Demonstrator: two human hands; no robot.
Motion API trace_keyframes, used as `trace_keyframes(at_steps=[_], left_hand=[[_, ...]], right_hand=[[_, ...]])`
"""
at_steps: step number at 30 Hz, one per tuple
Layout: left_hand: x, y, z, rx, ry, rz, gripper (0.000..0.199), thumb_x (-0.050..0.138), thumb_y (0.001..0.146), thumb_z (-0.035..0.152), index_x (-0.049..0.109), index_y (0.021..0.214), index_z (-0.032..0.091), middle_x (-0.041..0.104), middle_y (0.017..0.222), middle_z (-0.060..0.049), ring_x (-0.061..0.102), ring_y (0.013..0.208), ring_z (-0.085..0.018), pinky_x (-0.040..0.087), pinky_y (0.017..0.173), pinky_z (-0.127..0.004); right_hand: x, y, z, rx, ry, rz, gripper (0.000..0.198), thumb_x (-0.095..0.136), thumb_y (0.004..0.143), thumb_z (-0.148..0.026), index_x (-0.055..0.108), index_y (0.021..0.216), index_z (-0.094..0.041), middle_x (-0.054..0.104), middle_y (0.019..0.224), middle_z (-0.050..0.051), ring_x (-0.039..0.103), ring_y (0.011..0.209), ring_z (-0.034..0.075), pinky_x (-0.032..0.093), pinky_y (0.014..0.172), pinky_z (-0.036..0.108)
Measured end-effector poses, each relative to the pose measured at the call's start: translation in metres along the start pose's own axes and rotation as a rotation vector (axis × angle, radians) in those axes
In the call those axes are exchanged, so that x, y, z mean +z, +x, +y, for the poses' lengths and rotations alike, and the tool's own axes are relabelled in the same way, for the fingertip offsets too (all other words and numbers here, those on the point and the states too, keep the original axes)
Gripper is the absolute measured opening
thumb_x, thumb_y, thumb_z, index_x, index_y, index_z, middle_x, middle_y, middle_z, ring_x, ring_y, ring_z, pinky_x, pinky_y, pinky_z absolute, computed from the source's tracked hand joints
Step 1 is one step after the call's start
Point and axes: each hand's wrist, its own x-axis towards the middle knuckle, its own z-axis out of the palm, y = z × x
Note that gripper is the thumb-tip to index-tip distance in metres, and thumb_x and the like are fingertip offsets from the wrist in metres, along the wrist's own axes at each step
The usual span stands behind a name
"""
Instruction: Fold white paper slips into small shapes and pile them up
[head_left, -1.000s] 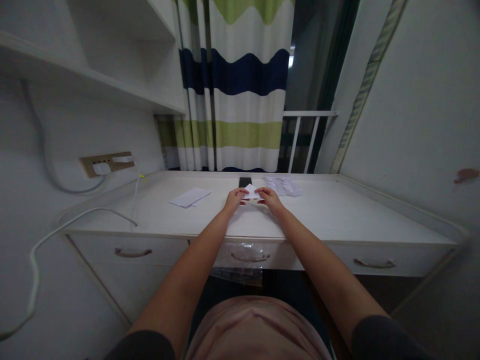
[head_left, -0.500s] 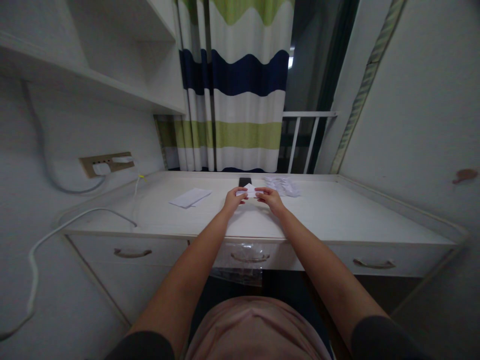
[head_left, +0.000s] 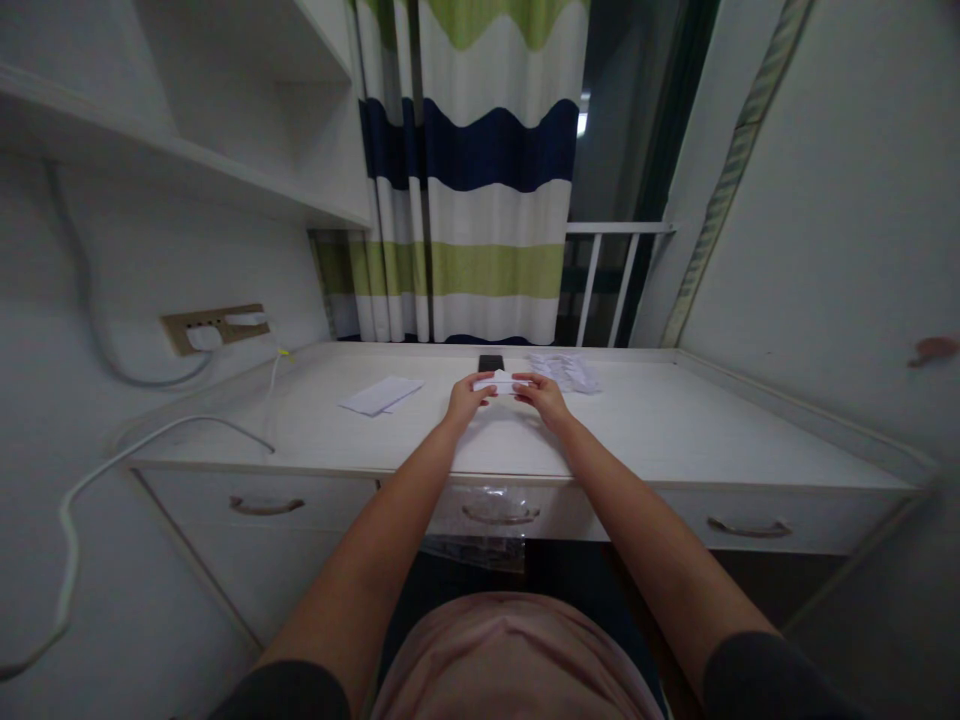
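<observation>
A small folded white paper is held up between both hands, a little above the desk, with a short peak along its top edge. My left hand pinches its left end between thumb and fingers. At the right end, my right hand grips it the same way. Just behind the paper lies a dark flat object, partly covered from view. Beyond my right hand several folded white paper pieces lie in a cluster. Off to the left rests a stack of white paper sheets.
The white desk has drawers with handles along its front. A white cable crosses its left part, near a wall socket. At the back hang a striped curtain and a white railing. A shelf juts out at upper left.
The peak on the paper's top edge looks lower and flatter than before. Both hands have stayed in nearly the same place, still holding it.
</observation>
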Motion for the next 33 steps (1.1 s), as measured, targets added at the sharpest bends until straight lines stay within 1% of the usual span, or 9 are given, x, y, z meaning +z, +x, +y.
trace_keyframes(at_steps=[2,8,14,18,23,26,33], left_hand=[[-0.0003,0.0005,-0.0006,-0.004,-0.004,0.002,0.033,0.064,0.064,0.018,0.065,0.097,0.016,0.067,0.086,-0.006,0.063,0.071,-0.014,0.045,0.056,-0.021],[-0.0014,0.0029,-0.0040,0.034,-0.015,0.029,0.024,0.065,0.063,0.018,0.069,0.086,0.016,0.067,0.084,-0.006,0.059,0.071,-0.013,0.045,0.054,-0.020],[-0.0012,0.0039,-0.0035,0.034,0.005,0.043,0.021,0.065,0.061,0.019,0.070,0.081,0.016,0.068,0.079,-0.006,0.058,0.070,-0.013,0.044,0.054,-0.020],[-0.0008,0.0037,-0.0025,0.035,0.016,0.052,0.021,0.064,0.062,0.020,0.070,0.082,0.016,0.068,0.077,-0.006,0.059,0.068,-0.013,0.044,0.053,-0.020],[-0.0005,0.0038,-0.0031,0.022,0.047,0.048,0.022,0.063,0.064,0.023,0.070,0.083,0.015,0.066,0.068,-0.005,0.059,0.063,-0.013,0.042,0.052,-0.020],[-0.0005,0.0043,-0.0042,0.031,0.061,0.049,0.023,0.063,0.065,0.025,0.069,0.084,0.015,0.066,0.067,-0.005,0.059,0.063,-0.013,0.042,0.052,-0.020],[-0.0012,0.0051,-0.0054,0.037,0.086,0.061,0.024,0.063,0.066,0.026,0.069,0.085,0.014,0.065,0.065,-0.005,0.057,0.057,-0.011,0.038,0.048,-0.019]], right_hand=[[0.0001,0.0008,0.0008,0.004,0.006,0.004,0.023,0.073,0.057,-0.022,0.066,0.079,-0.017,0.066,0.072,0.002,0.062,0.068,0.013,0.053,0.070,0.030],[0.0002,0.0036,0.0038,-0.006,-0.009,-0.002,0.020,0.073,0.057,-0.023,0.065,0.075,-0.017,0.065,0.068,0.002,0.062,0.068,0.014,0.054,0.072,0.031],[0.0011,0.0047,0.0049,-0.038,-0.030,0.017,0.022,0.074,0.056,-0.027,0.065,0.073,-0.017,0.066,0.070,0.003,0.062,0.067,0.014,0.054,0.070,0.032],[0.0015,0.0053,0.0049,-0.042,-0.034,0.020,0.027,0.075,0.053,-0.031,0.065,0.073,-0.016,0.066,0.069,0.003,0.062,0.064,0.014,0.053,0.066,0.030],[0.0004,0.0074,0.0068,-0.078,-0.089,0.041,0.031,0.072,0.053,-0.038,0.065,0.072,-0.016,0.065,0.063,0.002,0.061,0.059,0.014,0.050,0.061,0.028],[-0.0009,0.0085,0.0075,-0.114,-0.164,0.041,0.031,0.069,0.055,-0.041,0.064,0.073,-0.016,0.063,0.059,0.001,0.059,0.056,0.013,0.046,0.057,0.027],[-0.0030,0.0083,0.0071,-0.169,-0.286,0.053,0.027,0.062,0.060,-0.040,0.066,0.073,-0.017,0.057,0.054,-0.002,0.050,0.053,0.011,0.039,0.053,0.024]])
